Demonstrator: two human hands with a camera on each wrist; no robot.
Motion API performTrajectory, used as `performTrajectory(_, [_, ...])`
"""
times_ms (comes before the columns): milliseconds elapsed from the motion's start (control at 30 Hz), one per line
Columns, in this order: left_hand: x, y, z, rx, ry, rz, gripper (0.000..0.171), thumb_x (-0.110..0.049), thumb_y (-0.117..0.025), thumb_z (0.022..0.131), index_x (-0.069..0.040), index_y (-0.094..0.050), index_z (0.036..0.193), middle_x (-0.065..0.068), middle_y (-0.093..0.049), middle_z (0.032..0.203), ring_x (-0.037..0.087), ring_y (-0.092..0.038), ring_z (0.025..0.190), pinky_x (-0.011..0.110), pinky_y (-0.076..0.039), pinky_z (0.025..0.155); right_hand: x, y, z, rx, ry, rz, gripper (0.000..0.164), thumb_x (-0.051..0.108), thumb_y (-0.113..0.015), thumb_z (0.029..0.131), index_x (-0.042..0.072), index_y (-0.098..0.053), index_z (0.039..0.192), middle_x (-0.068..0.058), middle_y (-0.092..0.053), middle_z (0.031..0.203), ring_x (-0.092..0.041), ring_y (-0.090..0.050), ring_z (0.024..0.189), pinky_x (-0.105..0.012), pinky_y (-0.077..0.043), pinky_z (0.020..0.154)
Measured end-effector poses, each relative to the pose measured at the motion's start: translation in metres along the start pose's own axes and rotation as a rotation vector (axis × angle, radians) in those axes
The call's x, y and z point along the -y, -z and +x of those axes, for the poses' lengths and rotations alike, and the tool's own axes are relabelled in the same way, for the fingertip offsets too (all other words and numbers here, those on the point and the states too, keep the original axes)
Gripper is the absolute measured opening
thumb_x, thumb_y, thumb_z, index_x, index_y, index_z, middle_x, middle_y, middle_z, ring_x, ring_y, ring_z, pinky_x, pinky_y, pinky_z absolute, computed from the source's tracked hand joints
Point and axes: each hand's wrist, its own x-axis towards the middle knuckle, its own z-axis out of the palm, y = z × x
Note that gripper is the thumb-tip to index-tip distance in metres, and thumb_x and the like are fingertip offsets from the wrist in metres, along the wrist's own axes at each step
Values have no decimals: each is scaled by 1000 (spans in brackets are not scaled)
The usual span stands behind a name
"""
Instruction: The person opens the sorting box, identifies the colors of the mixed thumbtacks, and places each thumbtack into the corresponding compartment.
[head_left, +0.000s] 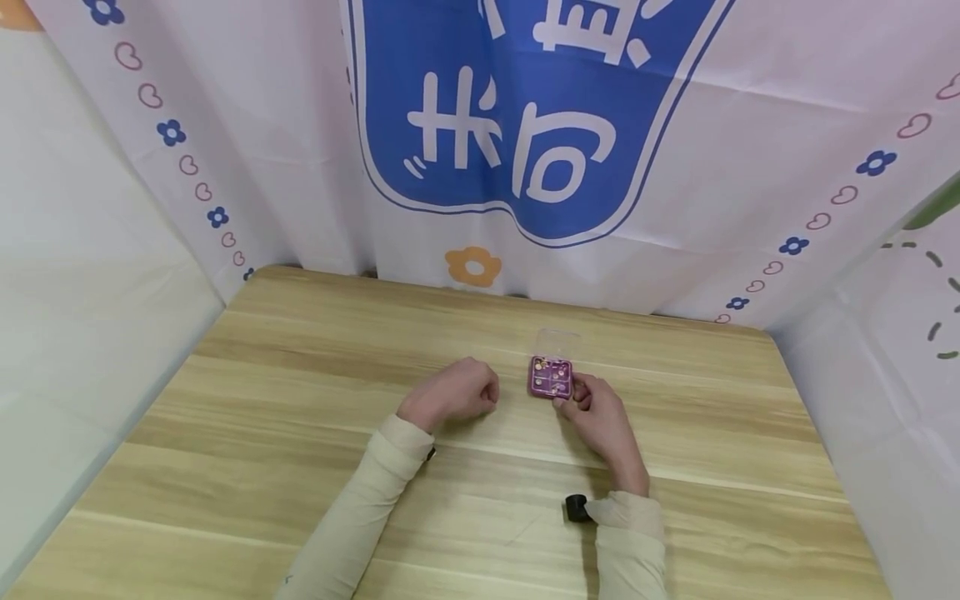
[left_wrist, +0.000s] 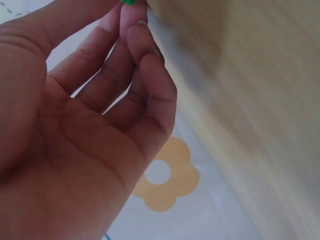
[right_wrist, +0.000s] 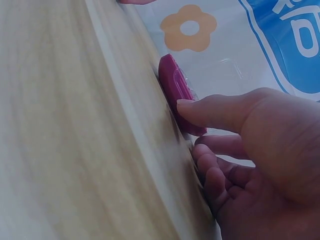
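Note:
A small purple compartment box [head_left: 551, 377] lies on the table with its clear lid [head_left: 558, 342] raised at the back. Small pale and yellowish pieces sit in its divided sections. My right hand [head_left: 602, 419] holds the box at its near right corner; the right wrist view shows the thumb against the purple side [right_wrist: 175, 87]. To the left of the box and apart from it is my left hand [head_left: 456, 389], fingers curled. In the left wrist view its fingertips pinch a tiny green piece [left_wrist: 128, 2], mostly cut off by the frame's top edge.
The wood-grain table [head_left: 300, 392] ends at a hanging white cloth [head_left: 300, 200] with a blue printed shape and flowers. White sheets hang at both sides. A black wrist-camera part [head_left: 577, 508] sticks out beside the right sleeve.

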Motion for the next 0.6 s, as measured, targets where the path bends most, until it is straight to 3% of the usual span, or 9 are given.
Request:
performTrajectory(333, [2,-2,2,-19,-31,13,20,-2,-61,79,-14,-68,65,-6,-56,58,7,-48,51,21,-43,49,3,1,-1,-1,-14,1,57,19,-72,83,-1,-48,131,-11,-55,93,-23,-49,80,-36,-46,67])
performTrajectory(600, [1,-2,2,-34,-43,24,19,-3,-63,80,-15,-69,66,-6,-59,60,7,-50,52,22,-47,51,3,0,0,-4,-12,-7,57,20,-71,84,-1,-48,131,-11,-55,93,-23,-49,79,-36,-45,66])
